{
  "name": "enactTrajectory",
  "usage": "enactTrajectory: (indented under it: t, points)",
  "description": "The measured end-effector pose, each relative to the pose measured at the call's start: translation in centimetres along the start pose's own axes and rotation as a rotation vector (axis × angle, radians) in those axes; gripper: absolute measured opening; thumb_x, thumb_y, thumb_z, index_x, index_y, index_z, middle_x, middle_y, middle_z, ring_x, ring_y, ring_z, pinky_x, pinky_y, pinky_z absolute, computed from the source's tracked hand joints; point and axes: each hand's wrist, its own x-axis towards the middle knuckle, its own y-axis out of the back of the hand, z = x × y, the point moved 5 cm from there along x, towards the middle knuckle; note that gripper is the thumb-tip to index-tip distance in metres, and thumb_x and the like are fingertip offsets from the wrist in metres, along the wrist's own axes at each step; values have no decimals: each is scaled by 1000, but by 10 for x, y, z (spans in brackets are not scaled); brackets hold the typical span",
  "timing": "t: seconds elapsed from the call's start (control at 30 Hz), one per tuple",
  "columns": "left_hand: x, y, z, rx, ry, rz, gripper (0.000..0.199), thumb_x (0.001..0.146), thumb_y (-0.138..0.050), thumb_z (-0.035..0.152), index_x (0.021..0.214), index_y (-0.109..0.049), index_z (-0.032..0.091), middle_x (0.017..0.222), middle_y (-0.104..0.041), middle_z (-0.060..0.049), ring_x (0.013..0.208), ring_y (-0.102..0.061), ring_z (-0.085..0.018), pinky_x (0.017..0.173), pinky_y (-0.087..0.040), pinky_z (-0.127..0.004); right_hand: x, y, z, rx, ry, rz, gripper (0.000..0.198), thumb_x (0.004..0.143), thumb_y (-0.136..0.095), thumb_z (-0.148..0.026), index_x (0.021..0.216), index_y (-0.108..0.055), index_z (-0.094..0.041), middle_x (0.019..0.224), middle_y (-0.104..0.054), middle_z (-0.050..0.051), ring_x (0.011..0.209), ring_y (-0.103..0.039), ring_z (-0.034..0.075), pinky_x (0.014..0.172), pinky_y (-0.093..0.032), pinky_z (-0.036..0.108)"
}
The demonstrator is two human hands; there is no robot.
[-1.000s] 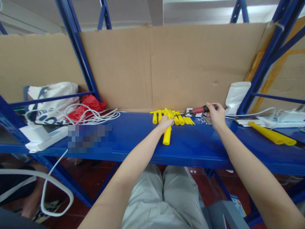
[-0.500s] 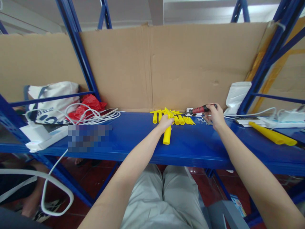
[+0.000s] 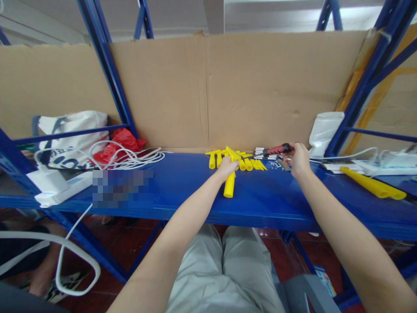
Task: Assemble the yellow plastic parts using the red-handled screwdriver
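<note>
My left hand is closed round a yellow plastic piece with a tube-shaped lower end, held above the blue shelf. In my right hand is the rear of a red and black screwdriver, lying level. Its shaft points left to the yellow piece by my left fingers; whether the tip touches a screw is too small to tell. Behind my left hand lie several more yellow tube pieces and a row of small yellow pointed parts. Tiny pale bits, perhaps screws, are scattered near my right hand.
Cardboard walls off the shelf's back. Coiled white cable, a red bag and a power strip lie left. At right are yellow cones and a white pouch. Another person's leg shows low at left.
My right hand has shifted slightly right with the screwdriver, and its fingers have changed position on the handle. My left hand and the yellow piece have barely moved.
</note>
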Motion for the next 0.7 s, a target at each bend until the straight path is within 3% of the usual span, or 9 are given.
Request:
enactTrajectory:
  t: [0.13,0.37,0.57,0.7]
  points:
    - [0,-1,-1,-7,2,-3,16,68,-48,3,60,-45,17,47,-43,6,35,-42,-7,41,-40,-21,7,7,2,-31,26,32,9,77,-47,-23,72,-40,-23,49,-43,-7,35,-35,9,32,-24,22]
    - [2,-2,-2,-6,-31,-21,16,68,-48,3,59,-47,17,49,-45,5,38,-44,-8,43,-40,-22,13,-4,20,-157,16,-181,18,73,-59,-34,69,-46,-22,44,-46,-4,32,-37,10,28,-23,23]
    - [1,-4,-2,-15,-35,-30,15,66,-47,4,60,-46,17,48,-43,5,37,-43,-8,43,-41,-22,-10,-24,34,-421,-88,-613,26,73,-67,-39,76,-55,-17,60,-62,4,40,-48,9,33,-36,21]
    - [1,-6,1,-41,-76,-51,17,65,-47,2,56,-44,17,47,-43,6,36,-41,-7,41,-37,-19,-28,-38,50,-538,-28,-897,29,66,-75,-37,75,-55,-18,63,-64,2,48,-53,10,40,-41,20]
